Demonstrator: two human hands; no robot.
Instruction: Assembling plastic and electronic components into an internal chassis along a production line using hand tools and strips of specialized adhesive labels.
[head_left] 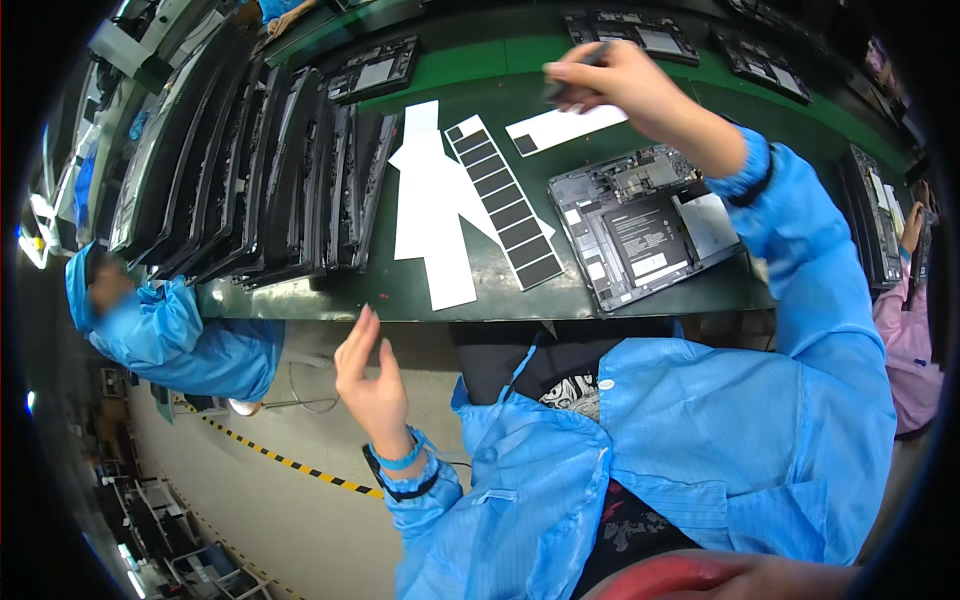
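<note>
My right hand [640, 92] is raised over the far side of the bench, its fingers bent around a small black object [597, 56] whose kind I cannot make out. Nearer to me, below that hand, lies an opened laptop base [603, 240] with its battery [640, 243] and circuit board exposed. My left hand [372, 388] hovers off the bench's front edge, fingers stretched out and holding nothing. Beside the laptop base lies a white strip with several black square pads [492, 186]. Another white strip [575, 128], with one black pad at its end, lies beyond the base.
Blank white strips [428, 200] overlap on the green bench [480, 80]. A row of laptop parts [270, 170] stands on edge at the left. More opened laptop bases [375, 68] line the far side. A person in blue [165, 330] is at the left, another in pink [905, 340] at the right.
</note>
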